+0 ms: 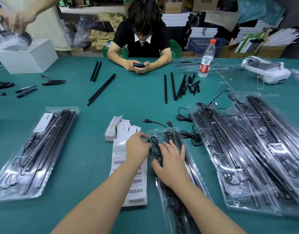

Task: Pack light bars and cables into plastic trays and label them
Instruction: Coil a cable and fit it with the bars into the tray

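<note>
from the head view, a clear plastic tray [164, 132] lies on the green bench [88, 166] in front of the person, running from near the middle toward the near edge. it holds black light bars [176, 141] along its right side and a coiled black cable [153, 141] in its left pocket. the right hand [169, 166] rests flat on the tray with fingers spread and straight, gripping nothing. the left hand [137, 147] sits just beside the tray's left edge, fingers lightly bent at the cable; i cannot tell whether it pinches it. under the left wrist lies a barcode label sheet [137, 191], with a stack of white cards [118, 129] beyond it. a filled tray [35, 154] lies at left, overlapping filled trays [246, 149] at right, loose black bars [102, 89] and a water bottle [206, 59] farther off.
</note>
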Available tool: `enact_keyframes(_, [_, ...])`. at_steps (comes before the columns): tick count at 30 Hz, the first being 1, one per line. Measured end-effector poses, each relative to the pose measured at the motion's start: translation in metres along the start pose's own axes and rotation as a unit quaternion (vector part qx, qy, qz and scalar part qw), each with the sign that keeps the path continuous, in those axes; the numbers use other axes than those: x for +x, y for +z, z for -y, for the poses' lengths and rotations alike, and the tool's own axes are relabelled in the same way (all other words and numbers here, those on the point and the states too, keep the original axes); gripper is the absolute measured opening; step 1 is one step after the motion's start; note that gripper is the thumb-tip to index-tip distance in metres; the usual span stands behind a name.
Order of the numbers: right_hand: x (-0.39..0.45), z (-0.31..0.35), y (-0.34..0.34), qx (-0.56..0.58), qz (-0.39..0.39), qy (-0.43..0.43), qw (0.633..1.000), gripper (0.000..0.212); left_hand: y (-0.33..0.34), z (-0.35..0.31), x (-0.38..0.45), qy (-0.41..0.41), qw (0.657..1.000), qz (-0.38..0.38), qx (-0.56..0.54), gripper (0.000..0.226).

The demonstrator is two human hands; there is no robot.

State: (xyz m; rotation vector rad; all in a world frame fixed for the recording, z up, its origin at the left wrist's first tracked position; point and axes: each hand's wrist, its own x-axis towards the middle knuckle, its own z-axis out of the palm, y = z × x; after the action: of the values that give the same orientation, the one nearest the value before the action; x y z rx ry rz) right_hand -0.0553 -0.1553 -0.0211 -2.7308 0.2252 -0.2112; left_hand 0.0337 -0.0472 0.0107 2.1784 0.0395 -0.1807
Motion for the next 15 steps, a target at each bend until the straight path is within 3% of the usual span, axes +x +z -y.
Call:
enact_keyframes(8, [-0.0007,-0.0002,-0.0008,0.002,0.001,-0.001,1.000,0.071,0.0004,-0.0018,0.0017,0.015,0.999,-0.009,0.043,0.010])
enact_keyframes(15, [-0.0008,0.0005,-0.0022,0.002,0.004,0.002,1.000,0.068,-0.0018,-0.0001,-0.0005,0.011,1.000,-0.008,-0.010,0.024])
